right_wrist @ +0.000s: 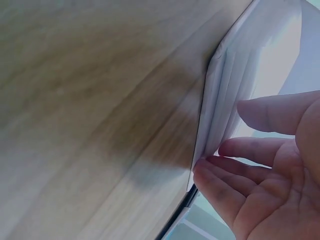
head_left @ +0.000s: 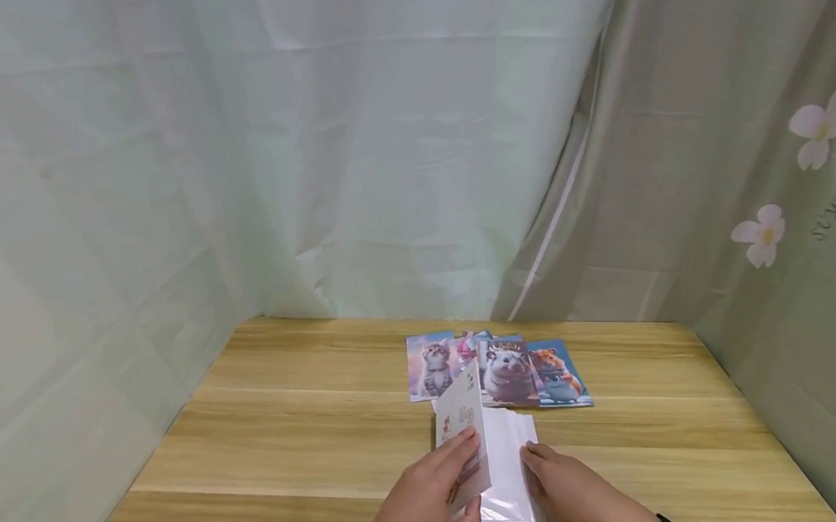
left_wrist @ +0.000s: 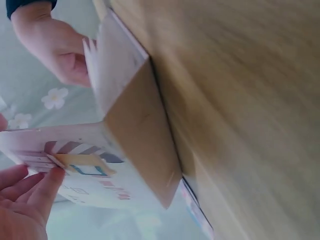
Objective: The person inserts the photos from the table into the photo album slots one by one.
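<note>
A photo album with white, clear-sleeved pages (head_left: 506,460) lies on the table, its printed front cover (head_left: 468,406) raised nearly upright. My left hand (head_left: 427,492) pinches that cover, fingers on the printed outer face and thumb at the edge nearer me. In the left wrist view the brown spine (left_wrist: 145,130) shows beside the lifted cover. At the album's right side, my right hand (head_left: 568,484) holds the page edges between thumb and fingers. Several page layers (right_wrist: 232,95) show at the thumb in the right wrist view, with the lower fingers against the bottom cover's edge.
Behind the album lie several picture cards: a kitten card (head_left: 435,367) at left, a crowned hamster card (head_left: 508,373) in the middle overlapping others, and a two-hamster card (head_left: 561,374) at right. Pale curtains (head_left: 393,147) surround the wooden table (head_left: 290,421) at back and sides.
</note>
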Available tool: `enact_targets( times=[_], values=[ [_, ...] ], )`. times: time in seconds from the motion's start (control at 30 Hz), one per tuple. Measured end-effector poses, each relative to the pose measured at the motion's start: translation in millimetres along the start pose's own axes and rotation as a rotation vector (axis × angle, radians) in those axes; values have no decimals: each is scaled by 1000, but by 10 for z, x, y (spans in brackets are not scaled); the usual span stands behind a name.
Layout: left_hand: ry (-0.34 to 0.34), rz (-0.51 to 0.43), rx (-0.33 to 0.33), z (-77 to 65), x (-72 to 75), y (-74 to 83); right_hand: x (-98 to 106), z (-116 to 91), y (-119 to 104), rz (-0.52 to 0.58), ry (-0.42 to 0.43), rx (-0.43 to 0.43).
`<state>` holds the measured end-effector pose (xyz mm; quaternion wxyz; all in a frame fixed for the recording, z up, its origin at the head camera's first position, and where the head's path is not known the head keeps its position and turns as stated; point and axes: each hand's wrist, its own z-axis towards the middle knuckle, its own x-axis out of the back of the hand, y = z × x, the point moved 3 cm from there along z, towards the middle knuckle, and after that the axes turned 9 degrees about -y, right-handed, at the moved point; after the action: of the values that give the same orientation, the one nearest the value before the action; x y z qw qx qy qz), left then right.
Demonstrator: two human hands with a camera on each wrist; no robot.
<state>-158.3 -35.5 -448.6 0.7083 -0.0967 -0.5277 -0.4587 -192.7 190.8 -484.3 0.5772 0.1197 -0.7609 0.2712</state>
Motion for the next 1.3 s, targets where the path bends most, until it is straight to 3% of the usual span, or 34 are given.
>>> enact_targets(
  times=[0.37, 0.6, 0.77, 0.87, 1.07, 1.17, 1.3],
  values=[
    [318, -113, -158, -93, 266, -31, 15, 7, 23, 22, -67, -10],
    [369, -311, -123, -224, 361, -122, 26, 17, 36, 48, -106, -40],
    [414, -385, -39, -335, 403, -196, 25, 24, 35, 43, -116, -41],
    [449, -424, 48, -389, 425, -248, 26, 27, 35, 29, -112, -35],
    [523, -600, 289, -418, 521, -386, 18, 30, 44, 31, -116, -32],
    [518, -677, 407, -421, 550, -473, 11, 25, 45, 39, -114, -32],
    [494, -690, 515, -448, 550, -554, -2, 20, 43, 34, -100, -21]
  ],
)
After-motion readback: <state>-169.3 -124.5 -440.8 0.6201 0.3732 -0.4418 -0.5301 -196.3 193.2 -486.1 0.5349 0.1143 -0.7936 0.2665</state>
